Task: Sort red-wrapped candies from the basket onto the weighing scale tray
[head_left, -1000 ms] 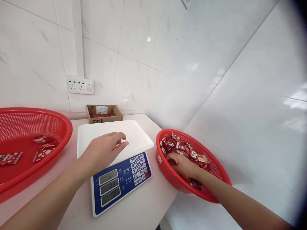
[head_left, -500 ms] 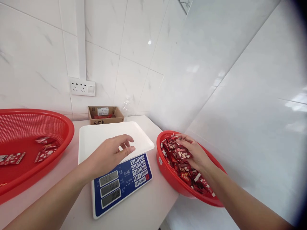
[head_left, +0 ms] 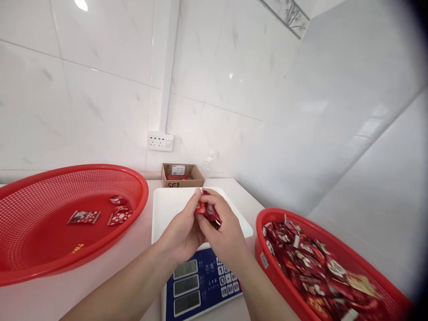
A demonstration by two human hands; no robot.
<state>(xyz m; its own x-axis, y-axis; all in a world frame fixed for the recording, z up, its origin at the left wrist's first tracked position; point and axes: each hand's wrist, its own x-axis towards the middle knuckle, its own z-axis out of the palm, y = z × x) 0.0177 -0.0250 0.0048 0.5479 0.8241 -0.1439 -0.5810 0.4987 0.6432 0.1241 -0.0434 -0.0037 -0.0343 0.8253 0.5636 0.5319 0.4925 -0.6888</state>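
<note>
Several small red wrapped candies [head_left: 210, 213] are held between my two hands, just above the white pan [head_left: 163, 209] of a digital scale. My right hand [head_left: 228, 229] is closed round them, its fingers curled over the wrappers. My left hand [head_left: 180, 232] is cupped against the candies from the other side, thumb up, its fingers partly hidden. Below the hands is the scale's blue panel [head_left: 207, 285] with its displays and keys, partly covered by my right hand. To the right stands a red basket [head_left: 267, 214] heaped with similar red wrapped candies [head_left: 307, 263].
A larger red mesh basket [head_left: 100, 171] on the left holds a few red packets [head_left: 121, 216]. Behind the scale sits a small cardboard box [head_left: 185, 183] with a clear plastic bottle [head_left: 207, 165] beside it. Tiled walls close off the back and right.
My right hand has come out of the right basket with candies and met my left hand over the scale. The view has turned left.
</note>
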